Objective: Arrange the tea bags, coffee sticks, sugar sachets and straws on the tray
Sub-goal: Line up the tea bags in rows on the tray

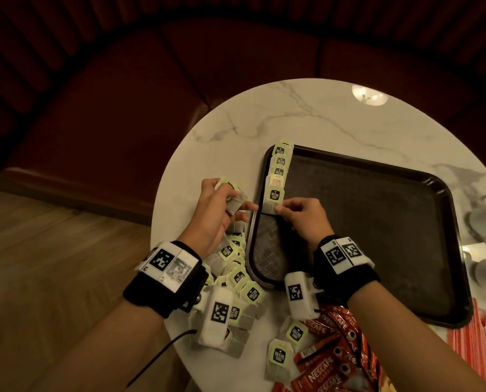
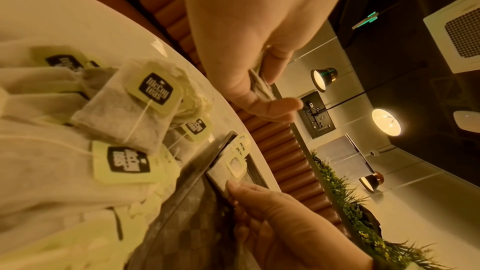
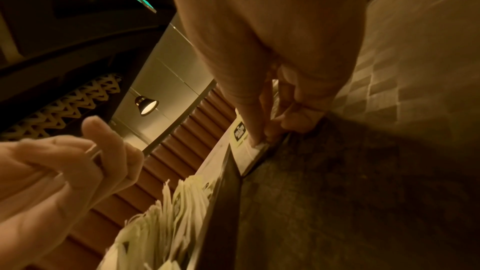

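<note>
Head view, taken from the left: the left hand (image 1: 213, 210) hovers over the table's (image 1: 307, 114) left edge, its fingers curled around a small bunch of tea bags (image 1: 232, 198) held in reserve, with the forefinger pointing toward the tray. Below it a loose heap of tea bags (image 1: 240, 281) lies on the marble, so most of that stock is not yet placed. Next comes the dark tray's (image 1: 377, 222) left rim, where a single overlapping row of tea bags (image 1: 278, 174) runs from the far corner toward the person; about 5 tags show. The right hand (image 1: 307, 219) pinches the near end of the newest tea bag (image 1: 274, 200) between thumb and fingertips, setting it down at the end of that row; the right wrist view shows the same pinch at the tray edge. The rest of the tray is bare. Further right, red coffee sticks (image 1: 329, 360) lie piled on the table near the tray's front corner, and striped straws (image 1: 479, 340) sit beyond it at the right edge. I cannot make out any sugar sachets. By my reading the task is in its early part: 1 row begun, the other 3 kinds untouched.
</note>
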A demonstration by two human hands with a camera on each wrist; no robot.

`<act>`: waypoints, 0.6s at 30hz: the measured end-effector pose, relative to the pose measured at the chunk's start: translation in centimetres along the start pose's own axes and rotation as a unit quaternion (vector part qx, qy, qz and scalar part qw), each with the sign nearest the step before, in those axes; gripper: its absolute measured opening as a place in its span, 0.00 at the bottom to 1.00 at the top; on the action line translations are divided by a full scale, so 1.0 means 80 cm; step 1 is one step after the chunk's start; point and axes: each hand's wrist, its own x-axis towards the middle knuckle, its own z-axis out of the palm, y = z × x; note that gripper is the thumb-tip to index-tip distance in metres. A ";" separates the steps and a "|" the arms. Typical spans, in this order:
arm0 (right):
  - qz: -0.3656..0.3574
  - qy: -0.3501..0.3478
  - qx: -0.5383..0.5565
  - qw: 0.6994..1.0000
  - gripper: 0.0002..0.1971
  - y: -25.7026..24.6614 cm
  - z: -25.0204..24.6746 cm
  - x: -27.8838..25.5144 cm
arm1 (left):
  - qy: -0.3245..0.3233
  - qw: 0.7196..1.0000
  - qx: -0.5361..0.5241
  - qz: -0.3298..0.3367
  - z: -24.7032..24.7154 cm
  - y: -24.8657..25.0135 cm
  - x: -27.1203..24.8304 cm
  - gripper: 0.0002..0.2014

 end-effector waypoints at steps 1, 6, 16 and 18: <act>-0.002 0.008 -0.005 1.000 0.05 -0.001 0.001 0.001 | -0.002 1.000 0.002 -0.001 0.000 -0.001 0.000 0.10; -0.034 0.028 -0.046 0.998 0.08 -0.007 0.000 -0.001 | -0.011 1.000 0.016 0.007 -0.001 -0.005 0.002 0.14; -0.191 0.008 0.008 0.982 0.07 -0.068 -0.022 -0.033 | -0.044 0.992 0.106 0.042 -0.005 -0.006 -0.003 0.19; -0.224 -0.038 0.011 0.974 0.09 -0.083 -0.024 -0.043 | -0.061 0.989 0.122 0.049 -0.004 -0.005 -0.004 0.21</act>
